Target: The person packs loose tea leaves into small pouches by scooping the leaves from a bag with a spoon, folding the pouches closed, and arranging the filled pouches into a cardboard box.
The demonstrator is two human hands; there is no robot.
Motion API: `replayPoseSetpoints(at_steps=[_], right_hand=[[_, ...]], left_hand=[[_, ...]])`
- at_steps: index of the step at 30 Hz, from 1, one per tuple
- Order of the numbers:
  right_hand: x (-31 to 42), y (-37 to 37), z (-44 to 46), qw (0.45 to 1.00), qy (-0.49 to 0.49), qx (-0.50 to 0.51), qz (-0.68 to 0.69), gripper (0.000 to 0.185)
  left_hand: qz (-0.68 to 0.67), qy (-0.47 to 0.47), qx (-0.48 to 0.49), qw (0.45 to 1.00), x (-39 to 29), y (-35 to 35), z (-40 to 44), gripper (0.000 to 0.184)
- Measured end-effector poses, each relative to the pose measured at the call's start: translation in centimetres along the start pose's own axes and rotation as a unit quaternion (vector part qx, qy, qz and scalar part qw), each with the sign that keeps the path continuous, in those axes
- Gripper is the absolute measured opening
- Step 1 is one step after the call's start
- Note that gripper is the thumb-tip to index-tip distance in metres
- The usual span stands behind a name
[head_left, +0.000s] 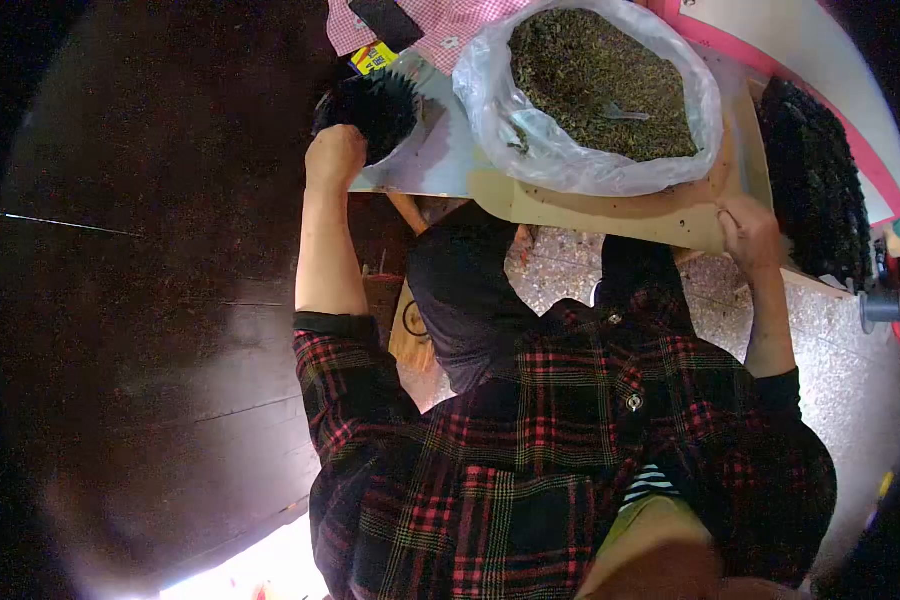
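Observation:
At the left, my left hand [337, 158] is closed at the near rim of a round container. A black, spiky bundle [375, 108] fills that container, touching or very near my fingers; what they hold is hidden. My right hand [749, 232] grips the near right edge of a tan board [610, 219], thumb on top. On the board rests an open clear plastic bag [705, 110] with its rim folded out. Inside it lies dry, brown-green crumbled material [600, 80], with a small clear plastic piece [625, 113] on top.
A long black, bristly mass [815, 180] lies in a tray at the right. Behind the container are a yellow packet [373, 58], a dark phone-like object [388, 22] and a pink checked cloth [450, 35]. A pink-edged white surface [770, 35] stands at the upper right.

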State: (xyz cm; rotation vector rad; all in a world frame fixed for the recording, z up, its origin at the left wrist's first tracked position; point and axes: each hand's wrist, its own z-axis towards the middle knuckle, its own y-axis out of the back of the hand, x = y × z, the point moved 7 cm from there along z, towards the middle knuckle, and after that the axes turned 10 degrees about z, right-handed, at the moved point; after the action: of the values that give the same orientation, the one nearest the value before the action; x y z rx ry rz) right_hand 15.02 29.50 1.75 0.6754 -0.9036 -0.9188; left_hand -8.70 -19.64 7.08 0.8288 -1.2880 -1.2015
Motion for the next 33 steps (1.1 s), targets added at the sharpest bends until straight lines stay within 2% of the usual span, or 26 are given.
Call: replayPoseSetpoints(at_steps=[5, 10, 17, 21, 23, 25, 31, 33], right_hand=[[0.1, -0.2, -0.2, 1.0, 0.014, -0.016, 0.003, 0.016], [0.4, -0.2, -0.1, 1.0, -0.002, 0.001, 0.017, 0.015], [0.1, -0.6, -0.3, 0.999, -0.029, 0.018, -0.008, 0.012], [0.5, -0.5, 0.0, 1.0, -0.007, 0.015, 0.022, 0.013], [0.5, -0.5, 0.1, 0.999, -0.034, 0.032, 0.02, 0.015], [0.3, -0.9, -0.1, 0.999, -0.029, 0.028, 0.018, 0.013], [0.5, -1.3, 0.0, 0.999, -0.038, 0.026, 0.022, 0.013], [0.4, -1.3, -0.1, 0.999, -0.04, 0.028, 0.021, 0.013]], left_hand=[[-0.032, -0.008, -0.053, 0.998, 0.4, 0.1, 0.0, 0.017], [0.039, 0.043, -0.039, 0.998, 1.0, 0.3, -0.3, 0.017], [0.028, 0.074, -0.038, 0.996, 2.3, -1.3, -0.1, 0.015], [0.036, 0.084, 0.004, 0.996, 1.7, -0.8, -0.5, 0.015], [0.038, 0.084, 0.013, 0.996, 1.5, -0.3, -0.7, 0.015], [0.006, 0.057, -0.027, 0.998, 1.4, -0.1, -0.6, 0.015], [-0.046, 0.064, -0.127, 0.989, 2.1, 0.6, -0.9, 0.014], [-0.087, 0.07, -0.116, 0.987, 2.0, 0.5, -1.0, 0.014]])
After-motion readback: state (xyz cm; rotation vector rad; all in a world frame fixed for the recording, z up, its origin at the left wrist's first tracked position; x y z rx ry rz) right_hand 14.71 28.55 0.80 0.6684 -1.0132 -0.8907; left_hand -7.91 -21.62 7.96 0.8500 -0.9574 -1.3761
